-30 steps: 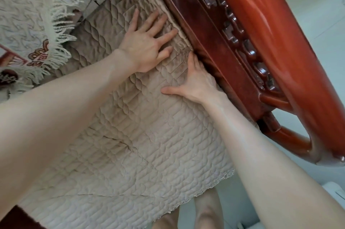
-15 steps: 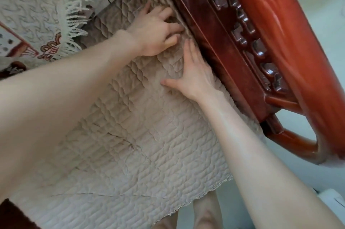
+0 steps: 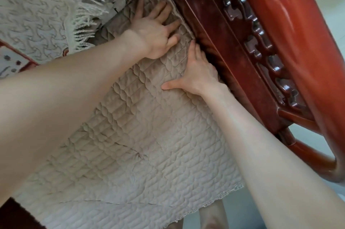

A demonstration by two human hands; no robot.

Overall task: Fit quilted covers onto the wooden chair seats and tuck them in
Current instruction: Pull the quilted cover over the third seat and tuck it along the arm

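Fingertips of R hand [image 3: 199, 75] partly hidden where cover [image 3: 130, 135] meets rail [image 3: 211, 42]; fingers straight, thumb out wide. L hand [image 3: 155, 34] flat on cover, fingers spread, beside rail. Cover spread flat against rail, front hem overhanging, far corner under throw [image 3: 46, 14].

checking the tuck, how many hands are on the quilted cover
2. The left hand presses the quilted cover at its far edge beside the wooden chair frame; the right hand lies flat just nearer, fingers along that frame. None hidden.
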